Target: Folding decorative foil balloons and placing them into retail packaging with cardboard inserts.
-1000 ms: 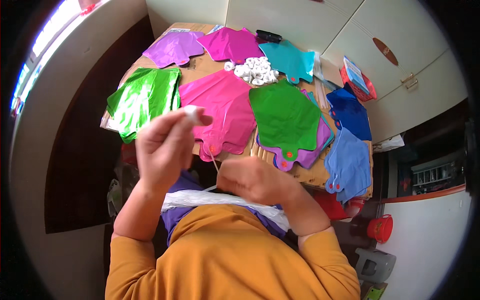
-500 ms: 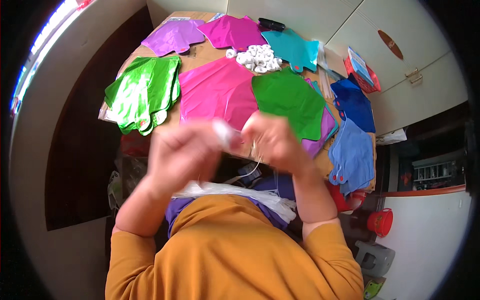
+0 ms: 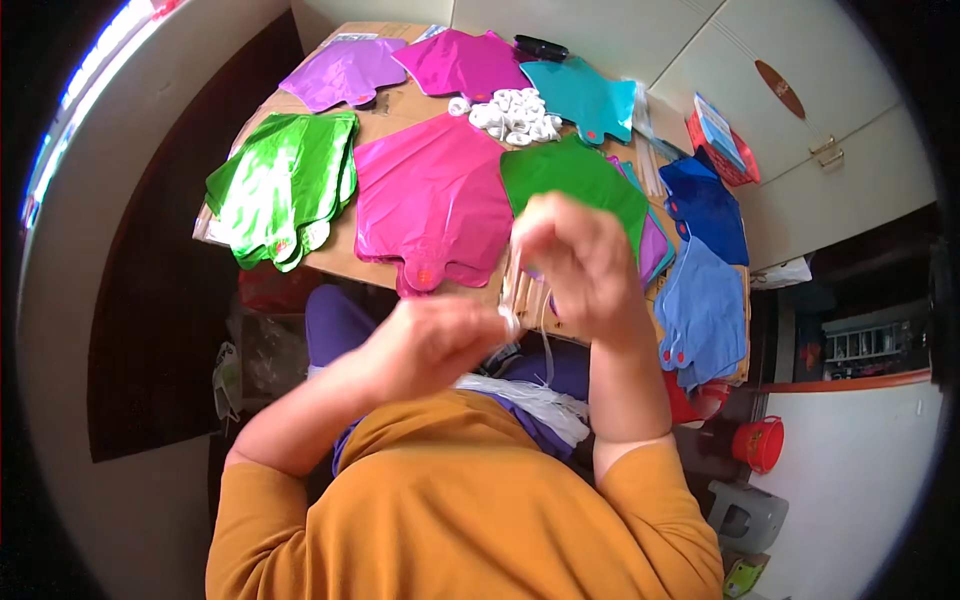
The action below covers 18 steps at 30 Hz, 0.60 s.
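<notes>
Over my lap, in front of the table edge, my left hand [image 3: 430, 345] is closed with a small loop of white ribbon [image 3: 509, 322] at its fingertips. Higher and to the right, my right hand [image 3: 585, 260] is curled, slightly blurred, with the white strand running up to its fingers. From there the strand drops to a loose bundle of white ribbon [image 3: 545, 405] across my lap. Beyond my hands lie a pink foil sheet [image 3: 435, 200] with a tabbed lower edge and a stack of green foil sheets [image 3: 590, 185], partly behind my right hand.
A pile of small white coils [image 3: 515, 115] sits mid-table. Around it on the cardboard-covered table [image 3: 400, 105] are shiny green [image 3: 285, 185], lilac [image 3: 345, 72], magenta [image 3: 465, 62], teal [image 3: 582, 97] and blue [image 3: 705, 305] foil stacks. A red basket [image 3: 738, 165] stands at the right.
My left hand has moved down and right, my right hand up and right, so they are farther apart vertically. The pink sheet's lower tab now shows.
</notes>
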### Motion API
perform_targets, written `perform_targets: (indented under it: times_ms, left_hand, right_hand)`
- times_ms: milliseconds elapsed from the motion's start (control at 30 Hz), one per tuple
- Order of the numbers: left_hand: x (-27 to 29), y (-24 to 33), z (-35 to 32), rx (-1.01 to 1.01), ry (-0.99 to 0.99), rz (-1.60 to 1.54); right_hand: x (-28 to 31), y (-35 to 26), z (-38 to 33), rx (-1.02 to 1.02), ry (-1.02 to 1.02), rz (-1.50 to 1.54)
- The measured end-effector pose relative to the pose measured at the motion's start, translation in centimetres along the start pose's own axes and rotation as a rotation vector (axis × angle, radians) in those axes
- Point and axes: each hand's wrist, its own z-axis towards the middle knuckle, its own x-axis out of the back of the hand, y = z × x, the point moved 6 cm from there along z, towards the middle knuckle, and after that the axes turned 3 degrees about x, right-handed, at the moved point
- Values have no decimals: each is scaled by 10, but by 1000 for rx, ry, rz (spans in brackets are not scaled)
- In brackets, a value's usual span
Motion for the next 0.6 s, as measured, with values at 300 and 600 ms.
perform_targets:
  times_ms: [300,600]
  left_hand:
    - [9,-4,2,-142,94,185]
    - [27,-22,6,387,206,-278]
  right_hand:
    - [-2,-3,-9,-14,-15,82]
    - [-26,3,-23,46,-57,168]
